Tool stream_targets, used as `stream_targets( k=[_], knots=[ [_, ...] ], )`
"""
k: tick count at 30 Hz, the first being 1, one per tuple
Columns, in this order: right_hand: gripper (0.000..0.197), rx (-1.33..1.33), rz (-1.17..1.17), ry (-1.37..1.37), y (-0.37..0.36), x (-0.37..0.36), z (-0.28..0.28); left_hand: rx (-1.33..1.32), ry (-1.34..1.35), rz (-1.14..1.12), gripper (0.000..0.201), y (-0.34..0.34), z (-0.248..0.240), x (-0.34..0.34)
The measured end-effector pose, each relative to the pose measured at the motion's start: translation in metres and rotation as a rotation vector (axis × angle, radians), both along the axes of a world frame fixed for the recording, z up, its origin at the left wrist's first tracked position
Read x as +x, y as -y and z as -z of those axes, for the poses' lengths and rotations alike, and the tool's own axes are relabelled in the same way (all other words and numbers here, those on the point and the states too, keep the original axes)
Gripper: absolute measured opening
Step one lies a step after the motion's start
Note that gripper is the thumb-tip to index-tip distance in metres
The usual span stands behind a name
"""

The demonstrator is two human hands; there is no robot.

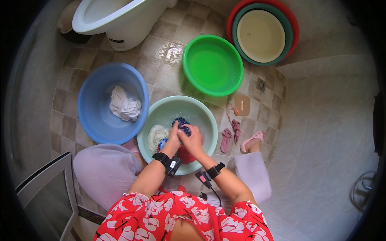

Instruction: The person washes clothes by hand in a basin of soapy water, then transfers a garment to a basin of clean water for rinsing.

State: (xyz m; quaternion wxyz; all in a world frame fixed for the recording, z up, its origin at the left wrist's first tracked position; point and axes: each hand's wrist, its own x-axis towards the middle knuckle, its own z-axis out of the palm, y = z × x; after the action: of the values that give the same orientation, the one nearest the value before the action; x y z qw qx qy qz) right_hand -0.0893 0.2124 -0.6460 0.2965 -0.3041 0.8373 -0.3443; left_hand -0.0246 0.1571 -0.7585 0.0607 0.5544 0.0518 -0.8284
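Observation:
Both of my hands are together inside a pale green basin (211, 124) that stands on the floor between my legs. My left hand (174, 135) and my right hand (192, 140) are closed around a wet, dark blue patterned cloth (181, 121), bunched up between them. A cream-white cloth (157, 135) lies at the basin's left side. Beside it shows a bit of bright blue patterned cloth (162, 143). Red cloth (186, 156) rests under my right wrist, partly hidden. Some water glistens in the basin.
A blue basin (90, 116) holding a crumpled white cloth (124, 105) touches the left side. Beyond stand a bright green basin (213, 72) of water and nested basins (294, 34). Pink socks (226, 140) and a brown square (241, 105) lie right. A toilet (124, 32) stands far left.

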Motion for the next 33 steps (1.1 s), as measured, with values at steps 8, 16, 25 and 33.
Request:
stream_targets(
  k=[8,16,25,33],
  knots=[
    [0.049,0.166,0.237,0.003,0.01,-0.037,0.062,-0.194,0.085,-0.114,0.026,-0.002,-0.017,-0.022],
    [0.042,0.009,0.048,-0.178,-0.025,-0.056,0.123,-0.421,0.118,0.019,0.074,0.021,-0.006,-0.005],
    [0.042,0.303,-0.024,-0.013,-0.027,-0.051,0.147,-0.338,0.064,0.012,0.059,0.017,0.005,0.005],
    [0.041,-0.09,0.368,1.144,-0.021,-0.053,0.099,-0.212,0.006,-0.095,0.043,0.017,0.013,0.005]
  ],
)
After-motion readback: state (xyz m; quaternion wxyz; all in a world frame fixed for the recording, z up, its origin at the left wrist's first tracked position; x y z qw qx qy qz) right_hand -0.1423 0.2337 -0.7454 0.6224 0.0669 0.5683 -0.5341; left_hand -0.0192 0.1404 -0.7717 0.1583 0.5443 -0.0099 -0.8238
